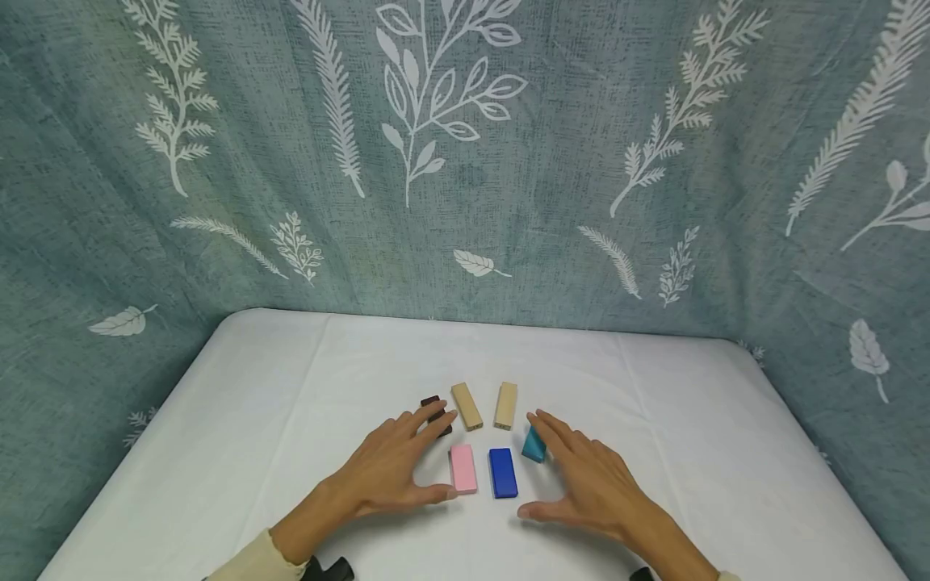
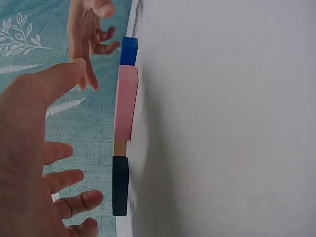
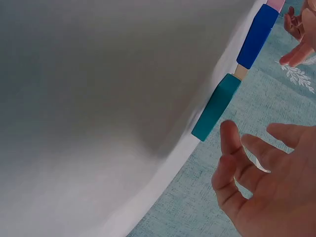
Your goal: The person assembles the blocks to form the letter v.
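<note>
Six small rectangular blocks would be several in one group: a pink block [image 1: 463,469] and a blue block [image 1: 503,473] lie side by side nearest the person. Two pale wooden blocks, a left one [image 1: 467,406] and a right one [image 1: 505,406], lie behind them. My left hand [image 1: 388,464] hovers with spread fingers, partly covering a black block [image 2: 120,186]; its thumb is near the pink one. Over on the other side, my right hand [image 1: 596,484] hovers beside a teal block [image 3: 216,107], hiding part of it in the head view. Neither hand holds anything.
A white cloth-covered table [image 1: 291,379] lies under the blocks. Behind it and at its sides hangs a grey-green curtain [image 1: 545,202] with white leaf patterns. Black wrist gear [image 1: 330,570] shows at the left sleeve.
</note>
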The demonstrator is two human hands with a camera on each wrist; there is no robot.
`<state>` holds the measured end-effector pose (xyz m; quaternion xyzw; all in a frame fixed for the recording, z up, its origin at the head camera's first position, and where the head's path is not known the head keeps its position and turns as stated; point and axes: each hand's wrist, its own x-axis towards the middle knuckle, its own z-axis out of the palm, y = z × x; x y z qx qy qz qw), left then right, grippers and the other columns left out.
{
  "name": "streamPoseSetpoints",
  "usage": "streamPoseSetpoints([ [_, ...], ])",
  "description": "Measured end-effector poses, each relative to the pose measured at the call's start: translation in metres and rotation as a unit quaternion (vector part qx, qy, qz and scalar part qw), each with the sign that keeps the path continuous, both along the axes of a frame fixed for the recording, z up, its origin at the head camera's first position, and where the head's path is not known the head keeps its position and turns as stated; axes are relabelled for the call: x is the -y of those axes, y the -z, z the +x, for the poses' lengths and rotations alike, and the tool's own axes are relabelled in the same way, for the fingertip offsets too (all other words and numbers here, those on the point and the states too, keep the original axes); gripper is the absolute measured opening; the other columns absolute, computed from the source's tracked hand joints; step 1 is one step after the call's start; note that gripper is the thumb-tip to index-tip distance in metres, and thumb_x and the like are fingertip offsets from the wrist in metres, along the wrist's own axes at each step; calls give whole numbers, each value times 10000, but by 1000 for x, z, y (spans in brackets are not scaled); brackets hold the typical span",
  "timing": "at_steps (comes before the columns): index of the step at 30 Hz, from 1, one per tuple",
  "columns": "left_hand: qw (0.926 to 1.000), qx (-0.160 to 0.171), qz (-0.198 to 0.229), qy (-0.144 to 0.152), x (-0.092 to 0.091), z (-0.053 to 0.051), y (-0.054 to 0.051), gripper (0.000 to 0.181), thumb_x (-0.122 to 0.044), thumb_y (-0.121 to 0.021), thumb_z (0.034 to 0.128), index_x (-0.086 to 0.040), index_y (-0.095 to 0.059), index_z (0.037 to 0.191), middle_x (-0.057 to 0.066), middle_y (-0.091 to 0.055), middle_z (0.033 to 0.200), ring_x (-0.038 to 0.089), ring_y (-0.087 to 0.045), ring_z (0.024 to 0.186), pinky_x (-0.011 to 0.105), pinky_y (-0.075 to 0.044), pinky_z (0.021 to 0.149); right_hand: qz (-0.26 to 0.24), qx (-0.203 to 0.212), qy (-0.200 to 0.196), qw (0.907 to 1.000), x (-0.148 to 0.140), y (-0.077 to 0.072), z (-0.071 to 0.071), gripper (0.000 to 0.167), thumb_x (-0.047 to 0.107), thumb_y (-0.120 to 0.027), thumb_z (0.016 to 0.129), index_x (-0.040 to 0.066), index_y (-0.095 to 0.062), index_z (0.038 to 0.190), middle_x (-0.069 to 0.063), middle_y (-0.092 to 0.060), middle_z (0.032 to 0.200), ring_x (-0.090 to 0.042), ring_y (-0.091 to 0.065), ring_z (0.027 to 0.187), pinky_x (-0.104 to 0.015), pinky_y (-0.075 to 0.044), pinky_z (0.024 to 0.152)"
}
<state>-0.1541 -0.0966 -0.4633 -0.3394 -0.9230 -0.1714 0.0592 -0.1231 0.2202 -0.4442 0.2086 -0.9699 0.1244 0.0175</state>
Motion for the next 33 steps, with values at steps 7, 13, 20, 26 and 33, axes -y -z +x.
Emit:
streamPoseSetpoints([
  [7,9998,177,11,-39,-2,1,0,946,-762,-608,829,-229,-379,1577,7,-345,1611,229,-544,1238,453,-459,966,-32,305,4,9995,5,-1,-2,1208,821,-721,663,168,-321,1597,-23,-367,1601,-305,-524,1306,-606,-458,949],
  [13,9996,279,-47,-21,-4,1,0,944,-756,-617,827,-222,-392,1572,-35,-339,1619,229,-522,1263,463,-444,984,15,416,45,9991,7,-1,-3,1212,814,-740,645,146,-357,1582,-29,-410,1576,-320,-546,1280,-601,-458,949],
  [20,9991,419,-5,10,-8,2,-1,917,-740,-631,827,-233,-414,1560,-51,-372,1600,328,-491,1334,536,-419,1022,99,405,22,9991,9,-1,-4,1167,820,-727,653,176,-393,1566,-28,-436,1559,-319,-546,1280,-590,-464,944],
  [26,9993,359,-49,49,-12,3,-1,883,-681,-678,822,-223,-446,1541,-55,-409,1576,286,-513,1299,515,-429,1013,87,393,-13,9992,11,0,-5,1148,833,-715,651,185,-421,1552,-51,-457,1544,-334,-532,1302,-605,-448,964],
  [33,9996,245,-139,28,-15,4,0,885,-684,-690,810,-215,-469,1527,-51,-448,1546,222,-547,1192,429,-450,938,92,450,-4,9989,13,-1,-5,1118,821,-723,657,195,-441,1539,-46,-473,1529,-309,-496,1347,-594,-427,989],
])
